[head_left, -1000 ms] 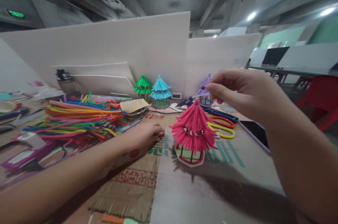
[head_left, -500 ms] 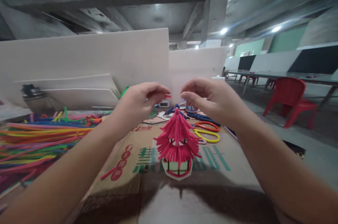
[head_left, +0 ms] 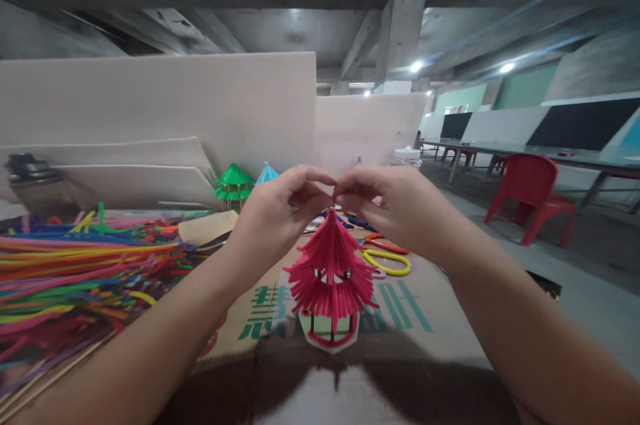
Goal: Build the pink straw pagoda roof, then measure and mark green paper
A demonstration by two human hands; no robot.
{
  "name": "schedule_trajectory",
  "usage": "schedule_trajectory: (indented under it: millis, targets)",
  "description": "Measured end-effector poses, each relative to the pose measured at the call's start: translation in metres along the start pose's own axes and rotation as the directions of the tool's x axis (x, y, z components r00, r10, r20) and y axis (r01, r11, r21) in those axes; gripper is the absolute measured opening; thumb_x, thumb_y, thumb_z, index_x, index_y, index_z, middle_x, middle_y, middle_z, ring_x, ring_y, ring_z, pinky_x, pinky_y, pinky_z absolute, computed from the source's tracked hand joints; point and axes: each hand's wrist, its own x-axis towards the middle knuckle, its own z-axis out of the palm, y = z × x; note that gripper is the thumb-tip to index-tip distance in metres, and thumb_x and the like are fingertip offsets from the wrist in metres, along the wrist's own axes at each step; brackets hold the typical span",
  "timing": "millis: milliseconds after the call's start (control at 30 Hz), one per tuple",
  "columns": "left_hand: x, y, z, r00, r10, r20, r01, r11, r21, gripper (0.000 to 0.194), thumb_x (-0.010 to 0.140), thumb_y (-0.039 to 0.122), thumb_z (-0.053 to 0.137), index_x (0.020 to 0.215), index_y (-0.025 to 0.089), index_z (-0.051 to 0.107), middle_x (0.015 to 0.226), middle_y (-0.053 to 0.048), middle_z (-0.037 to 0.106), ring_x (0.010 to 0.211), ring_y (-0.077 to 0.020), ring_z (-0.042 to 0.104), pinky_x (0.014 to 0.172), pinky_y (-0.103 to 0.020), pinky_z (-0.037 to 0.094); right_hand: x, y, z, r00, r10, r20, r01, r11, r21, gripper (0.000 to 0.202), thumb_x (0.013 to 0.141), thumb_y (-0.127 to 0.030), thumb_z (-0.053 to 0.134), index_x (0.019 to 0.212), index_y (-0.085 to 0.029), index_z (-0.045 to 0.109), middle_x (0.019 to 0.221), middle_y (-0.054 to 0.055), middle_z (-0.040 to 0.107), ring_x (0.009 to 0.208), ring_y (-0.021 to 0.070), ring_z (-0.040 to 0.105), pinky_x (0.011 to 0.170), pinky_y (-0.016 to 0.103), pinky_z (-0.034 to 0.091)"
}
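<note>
1. White upright panel stands beyond the hands; brown printed cardboard lies below them.
2. Left hand and right hand: narrow pinch, fingertips meeting; whether they hold anything cannot be told.
3. Pink two-tiered pagoda model: upright on the cardboard, peak just below the fingertips.
4. Multicoloured fuzzy stems: left of the hands.
5. Yellow loop handle: below the right hand.

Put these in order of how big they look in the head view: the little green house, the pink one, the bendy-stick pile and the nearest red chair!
1. Bendy-stick pile
2. Pink house
3. Nearest red chair, which stands farther away, so it looks smaller
4. Green house
</note>
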Motion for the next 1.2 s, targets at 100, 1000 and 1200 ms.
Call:
schedule_trajectory:
  millis: [100,1000,1200]
  targets:
    - [-0.001,-0.001,-0.002,0.999,-0.021,-0.026,0.020,1.000,-0.019,0.014,0.087,0.023,0.065,0.101,0.018,0.065,0.077,0.000,0.070,0.072,-0.0126,0.066,0.068,-0.023,0.052,-0.002,-0.003,0.004,0.999,-0.030,-0.012,0.030,0.999,0.015,0.014,0.088,-0.018,0.058,0.091,-0.019,0.071,0.076,0.001,0.072,0.064,0.0123,0.060,0.061,0.024,0.041]
    - [0.014,-0.027,-0.021,0.842,-0.256,0.474,0.267,0.963,0.046,0.033,0.091,0.042,0.057,0.104,0.015,0.072,0.097,-0.006,0.074,0.085,-0.0195,0.066,0.075,-0.029,0.052,0.002,0.009,-0.009,0.995,0.058,0.080,-0.077,0.960,0.270,0.022,0.090,-0.023,0.058,0.106,-0.017,0.072,0.085,0.005,0.074,0.074,0.0160,0.068,0.069,0.029,0.052]
    - [0.012,-0.033,-0.021,0.820,-0.190,0.540,0.304,0.944,-0.129,0.034,0.095,0.046,0.055,0.105,0.017,0.070,0.101,-0.006,0.071,0.088,-0.0170,0.064,0.078,-0.028,0.050,0.003,0.009,-0.008,0.987,0.098,0.127,-0.126,0.963,0.237,0.013,0.088,-0.018,0.056,0.092,-0.017,0.069,0.080,0.003,0.074,0.071,0.0149,0.068,0.067,0.028,0.051]
